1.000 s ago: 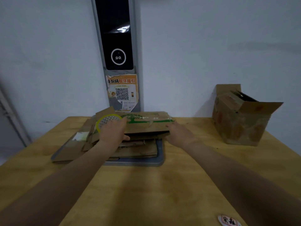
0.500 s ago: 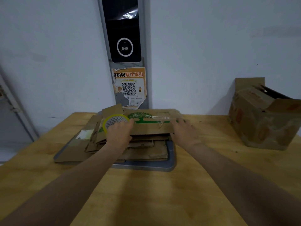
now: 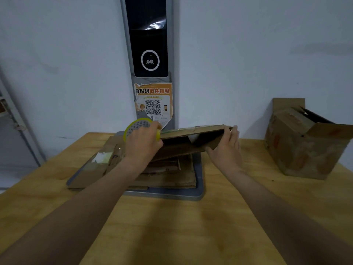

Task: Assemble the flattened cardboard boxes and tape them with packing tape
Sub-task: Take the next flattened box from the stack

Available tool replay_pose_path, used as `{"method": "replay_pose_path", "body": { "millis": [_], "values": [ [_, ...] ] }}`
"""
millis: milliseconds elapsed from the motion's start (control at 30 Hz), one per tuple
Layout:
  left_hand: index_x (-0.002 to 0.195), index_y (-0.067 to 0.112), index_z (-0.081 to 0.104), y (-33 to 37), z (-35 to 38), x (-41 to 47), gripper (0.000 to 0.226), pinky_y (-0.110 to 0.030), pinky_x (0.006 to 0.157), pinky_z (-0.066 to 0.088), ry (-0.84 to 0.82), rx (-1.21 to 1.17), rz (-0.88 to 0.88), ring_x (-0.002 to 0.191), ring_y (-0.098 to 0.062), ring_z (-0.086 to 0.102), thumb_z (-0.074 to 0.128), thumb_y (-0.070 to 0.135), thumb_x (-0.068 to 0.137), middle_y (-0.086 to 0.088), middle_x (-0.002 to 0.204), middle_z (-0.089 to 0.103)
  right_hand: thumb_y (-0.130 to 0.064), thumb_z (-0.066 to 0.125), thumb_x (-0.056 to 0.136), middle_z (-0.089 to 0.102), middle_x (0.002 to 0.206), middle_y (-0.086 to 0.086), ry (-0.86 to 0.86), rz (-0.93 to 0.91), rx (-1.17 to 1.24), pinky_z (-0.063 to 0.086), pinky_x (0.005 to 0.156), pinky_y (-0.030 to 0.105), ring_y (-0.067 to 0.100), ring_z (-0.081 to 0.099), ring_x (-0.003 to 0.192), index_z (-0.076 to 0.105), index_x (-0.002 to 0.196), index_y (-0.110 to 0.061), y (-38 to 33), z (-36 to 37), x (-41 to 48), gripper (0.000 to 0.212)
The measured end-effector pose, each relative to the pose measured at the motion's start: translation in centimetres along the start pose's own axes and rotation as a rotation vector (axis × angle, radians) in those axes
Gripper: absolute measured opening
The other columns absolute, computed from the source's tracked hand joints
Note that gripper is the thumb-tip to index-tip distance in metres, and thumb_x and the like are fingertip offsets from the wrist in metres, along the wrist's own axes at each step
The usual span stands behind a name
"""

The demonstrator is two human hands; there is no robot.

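A flattened cardboard box [image 3: 191,142] with green print is lifted off a stack of flattened boxes [image 3: 168,175], its front edge tilted down. My left hand [image 3: 142,145] grips its left end together with a yellow-rimmed roll of packing tape [image 3: 139,126]. My right hand [image 3: 224,150] holds the box's right end, fingers over the top edge and thumb beneath. The stack rests on a grey tray [image 3: 198,190] at the middle of the wooden table [image 3: 172,226].
An assembled brown box [image 3: 303,142] with open top flaps stands at the table's right, against the wall. A grey post with a dark screen [image 3: 150,44] and a QR poster [image 3: 153,103] rises behind the stack. More flat cardboard [image 3: 86,173] overhangs the tray's left side.
Both hands have raised the top flattened box off the stack; it was lying flat before. The tape roll has come up with my left hand.
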State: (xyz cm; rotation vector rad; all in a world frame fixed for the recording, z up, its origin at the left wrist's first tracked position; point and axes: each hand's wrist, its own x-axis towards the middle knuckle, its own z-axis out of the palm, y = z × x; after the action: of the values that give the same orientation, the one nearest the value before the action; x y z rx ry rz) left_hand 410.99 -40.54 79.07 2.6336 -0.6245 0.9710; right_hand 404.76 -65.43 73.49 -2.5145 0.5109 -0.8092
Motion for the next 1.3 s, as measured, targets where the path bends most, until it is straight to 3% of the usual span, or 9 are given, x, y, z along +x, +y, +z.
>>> {"method": "replay_pose_path", "body": {
  "millis": [200, 300, 433, 600, 733, 967, 1133, 1200, 1300],
  "values": [
    [0.122, 0.02, 0.061, 2.7, -4.6, -0.6, 0.045, -0.036, 0.059, 0.045, 0.049, -0.089, 0.005, 0.084, -0.033, 0.065, 0.078, 0.024, 0.08, -0.011, 0.091, 0.068, -0.035, 0.071, 0.094, 0.002, 0.165, 0.008, 0.049, 0.003, 0.171, 0.047, 0.099, 0.042, 0.038, 0.035, 0.142, 0.041, 0.136, -0.024, 0.1, -5.8, -3.1, 0.053],
    [0.124, 0.022, 0.062, 3.7, -7.3, -0.8, 0.047, -0.04, 0.075, 0.054, 0.006, -0.14, -0.068, 0.098, -0.032, 0.065, 0.078, 0.025, 0.08, -0.009, 0.107, 0.07, -0.016, 0.077, 0.089, 0.0, 0.164, 0.003, 0.069, -0.049, 0.165, 0.049, 0.1, 0.036, 0.035, 0.044, 0.134, 0.045, 0.132, -0.023, -0.3, -9.5, -4.8, 0.054],
    [0.124, 0.021, 0.065, 4.9, -11.0, -1.9, 0.047, -0.033, 0.072, 0.045, -0.035, -0.189, -0.115, 0.101, -0.032, 0.063, 0.079, 0.024, 0.079, -0.011, 0.11, 0.07, 0.008, 0.07, 0.085, 0.004, 0.163, -0.002, 0.027, -0.086, 0.114, 0.046, 0.101, 0.031, 0.036, 0.042, 0.135, 0.051, 0.121, -0.029, -1.0, -13.9, -7.9, 0.054],
    [0.115, 0.018, 0.07, 5.5, -15.4, -3.9, 0.042, -0.029, 0.069, 0.05, -0.156, -0.195, -0.16, 0.07, -0.021, 0.069, 0.082, 0.024, 0.076, -0.004, 0.089, 0.072, 0.014, 0.06, 0.087, 0.028, 0.156, 0.002, -0.044, -0.097, 0.095, 0.045, 0.102, 0.033, 0.034, 0.044, 0.135, 0.063, 0.098, -0.029, -0.9, -18.8, -11.4, 0.044],
    [0.089, 0.017, 0.067, 5.7, -17.8, -5.7, 0.029, -0.024, 0.051, 0.046, -0.27, -0.195, -0.241, 0.037, -0.007, 0.062, 0.088, 0.027, 0.072, 0.003, 0.058, 0.068, 0.01, 0.054, 0.09, 0.057, 0.118, -0.003, -0.116, -0.076, 0.103, 0.048, 0.083, 0.03, 0.027, 0.057, 0.12, 0.07, 0.079, -0.036, -0.7, -21.5, -12.8, 0.05],
    [0.097, 0.014, 0.069, 7.1, -19.7, -8.2, 0.034, -0.02, 0.048, 0.048, -0.493, -0.27, -0.297, 0.044, -0.007, 0.068, 0.089, 0.032, 0.076, 0.004, 0.066, 0.073, 0.005, 0.052, 0.094, 0.064, 0.115, 0.001, -0.102, -0.106, 0.05, 0.044, 0.081, 0.023, 0.025, 0.06, 0.117, 0.07, 0.077, -0.036, -1.4, -22.7, -15.1, 0.048],
    [0.096, 0.01, 0.072, 7.5, -20.2, -8.2, 0.03, -0.024, 0.056, 0.056, -0.553, -0.276, -0.294, 0.05, -0.009, 0.071, 0.087, 0.025, 0.076, 0.003, 0.059, 0.073, -0.01, 0.053, 0.091, 0.062, 0.114, -0.021, -0.267, -0.338, 0.085, 0.049, 0.098, 0.028, 0.007, 0.057, 0.114, 0.068, 0.098, -0.049, -5.1, -23.7, -16.8, 0.042],
    [0.098, 0.008, 0.074, 7.4, -19.9, -8.3, 0.028, -0.033, 0.07, 0.064, -0.581, -0.307, -0.31, 0.061, -0.015, 0.075, 0.087, 0.022, 0.077, -0.002, 0.068, 0.077, -0.034, 0.061, 0.091, 0.056, 0.127, -0.025, -0.483, -0.475, 0.057, 0.044, 0.104, 0.031, 0.0, 0.046, 0.121, 0.058, 0.128, -0.051, -6.6, -22.5, -18.4, 0.04],
    [0.097, 0.007, 0.077, 7.1, -19.8, -8.0, 0.025, -0.034, 0.076, 0.064, -0.601, -0.317, -0.305, 0.062, -0.017, 0.074, 0.086, 0.022, 0.078, -0.006, 0.075, 0.078, -0.08, 0.058, 0.079, 0.051, 0.133, -0.013, -0.506, -0.653, -0.183, 0.035, 0.101, 0.035, 0.01, 0.036, 0.122, 0.044, 0.145, -0.045, -8.0, -20.9, -19.6, 0.075]
  ]
}}
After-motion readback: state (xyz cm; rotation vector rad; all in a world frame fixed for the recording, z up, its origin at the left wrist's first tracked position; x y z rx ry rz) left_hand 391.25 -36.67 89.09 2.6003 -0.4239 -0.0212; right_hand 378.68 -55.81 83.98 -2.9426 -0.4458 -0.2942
